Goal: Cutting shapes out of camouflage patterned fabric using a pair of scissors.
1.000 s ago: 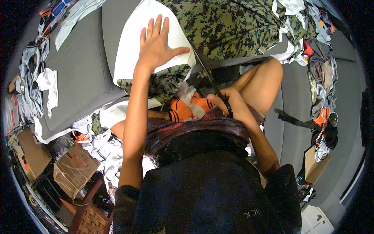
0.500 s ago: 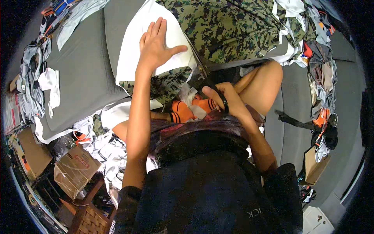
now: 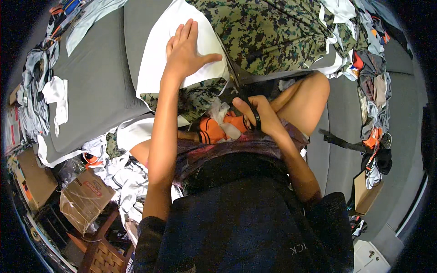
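Observation:
My left hand lies flat with fingers spread on the white underside of a fabric piece. The camouflage side of that piece shows along its near edge. My right hand is wrapped round the black handles of a pair of scissors. The scissors' blades point away from me, along the border between the white fabric and a large camouflage cloth. Part of the blades is hidden at the cloth's edge, so how far they are parted is hard to tell.
A grey cushioned surface lies under the fabric. White scraps are heaped at my left, near cardboard boxes. Orange socks show in my lap area. A black strap and piled garments lie at right.
My right hand has shifted slightly left with the scissors, and the angle of its thumb and the handles has changed a little. My left hand stays flat on the white fabric.

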`<state>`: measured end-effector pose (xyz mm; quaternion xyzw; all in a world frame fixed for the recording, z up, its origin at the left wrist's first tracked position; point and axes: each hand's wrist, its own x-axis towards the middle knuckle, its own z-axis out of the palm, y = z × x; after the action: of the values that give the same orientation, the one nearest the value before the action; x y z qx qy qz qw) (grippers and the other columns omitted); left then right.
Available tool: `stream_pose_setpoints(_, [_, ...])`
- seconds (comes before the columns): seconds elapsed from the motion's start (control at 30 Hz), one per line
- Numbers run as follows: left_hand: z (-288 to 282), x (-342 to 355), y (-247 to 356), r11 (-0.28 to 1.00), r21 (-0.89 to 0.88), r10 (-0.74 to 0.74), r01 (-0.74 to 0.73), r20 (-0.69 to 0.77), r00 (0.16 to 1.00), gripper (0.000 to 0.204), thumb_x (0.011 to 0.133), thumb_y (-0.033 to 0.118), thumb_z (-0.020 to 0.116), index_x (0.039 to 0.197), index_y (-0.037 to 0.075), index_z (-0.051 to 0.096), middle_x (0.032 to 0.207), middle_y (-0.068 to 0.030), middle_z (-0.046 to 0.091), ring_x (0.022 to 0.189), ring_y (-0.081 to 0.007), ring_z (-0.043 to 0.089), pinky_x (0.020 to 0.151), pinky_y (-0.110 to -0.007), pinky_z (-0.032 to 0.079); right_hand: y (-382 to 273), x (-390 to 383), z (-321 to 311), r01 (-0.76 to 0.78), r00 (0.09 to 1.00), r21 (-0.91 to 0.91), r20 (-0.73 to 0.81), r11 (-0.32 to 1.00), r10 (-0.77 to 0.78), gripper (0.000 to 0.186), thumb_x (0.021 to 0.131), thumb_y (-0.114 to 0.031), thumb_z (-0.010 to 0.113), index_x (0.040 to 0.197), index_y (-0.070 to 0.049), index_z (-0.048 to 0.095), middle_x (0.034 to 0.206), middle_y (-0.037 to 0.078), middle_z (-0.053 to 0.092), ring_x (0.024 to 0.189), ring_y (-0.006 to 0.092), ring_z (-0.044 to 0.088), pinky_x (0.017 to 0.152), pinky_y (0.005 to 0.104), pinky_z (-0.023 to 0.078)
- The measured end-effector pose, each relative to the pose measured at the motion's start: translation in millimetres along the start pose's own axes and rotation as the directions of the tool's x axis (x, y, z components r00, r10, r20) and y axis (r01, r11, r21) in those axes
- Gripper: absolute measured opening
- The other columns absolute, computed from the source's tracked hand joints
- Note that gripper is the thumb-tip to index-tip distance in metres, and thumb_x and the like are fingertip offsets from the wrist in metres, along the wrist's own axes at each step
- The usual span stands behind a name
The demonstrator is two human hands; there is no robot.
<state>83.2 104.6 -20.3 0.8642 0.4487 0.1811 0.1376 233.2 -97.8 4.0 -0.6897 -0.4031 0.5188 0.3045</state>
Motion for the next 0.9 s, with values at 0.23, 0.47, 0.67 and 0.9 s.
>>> stream_pose_setpoints(0.23, [1, -2, -1, 1.0, 0.021, -0.001, 0.001, -0.002, 1.0, 0.105, 0.068, 0.06, 0.073, 0.147, 0.004, 0.031, 0.155, -0.0084, 0.027, 0.143, -0.0268, 0.023, 0.111, -0.044, 0.021, -1, 2, 2, -0.005, 1.0, 0.015, -0.011, 1.0, 0.006, 0.055, 0.087, -0.043, 0.067, 0.052, -0.002, 0.056, 0.045, 0.003, 0.047, 0.042, 0.0127, 0.037, 0.042, 0.029, 0.032])
stream_pose_setpoints(0.47, [0, -2, 0, 1.0, 0.011, 0.004, -0.004, -0.012, 1.0, 0.105, 0.068, 0.06, 0.073, 0.147, 0.004, 0.031, 0.155, -0.0082, 0.028, 0.143, -0.0263, 0.023, 0.111, -0.043, 0.02, -12, -3, 2, -0.022, 0.998, -0.028, -0.053, 0.999, 0.02, 0.052, 0.086, -0.041, 0.067, 0.054, -0.001, 0.058, 0.047, 0.003, 0.05, 0.043, 0.0124, 0.039, 0.042, 0.0283, 0.034])
stream_pose_setpoints(0.67, [2, -2, -2, 1.0, 0.013, 0.008, -0.008, -0.015, 1.0, 0.105, 0.068, 0.059, 0.073, 0.147, 0.004, 0.031, 0.155, -0.0085, 0.028, 0.143, -0.0261, 0.023, 0.111, -0.043, 0.02, -20, -6, 3, -0.068, 0.997, -0.031, -0.048, 0.997, 0.067, 0.05, 0.086, -0.039, 0.068, 0.056, 0.0, 0.06, 0.049, 0.004, 0.054, 0.045, 0.0123, 0.042, 0.043, 0.028, 0.036])
stream_pose_setpoints(0.9, [1, -1, -1, 1.0, 0.018, 0.001, -0.001, -0.002, 1.0, 0.105, 0.068, 0.058, 0.074, 0.147, 0.003, 0.03, 0.155, -0.0087, 0.028, 0.143, -0.0261, 0.023, 0.111, -0.044, 0.021, -20, -6, 3, -0.082, 0.995, -0.034, -0.051, 0.996, 0.08, 0.049, 0.086, -0.039, 0.068, 0.057, 0.0, 0.06, 0.05, 0.005, 0.055, 0.045, 0.0125, 0.043, 0.043, 0.0281, 0.036])
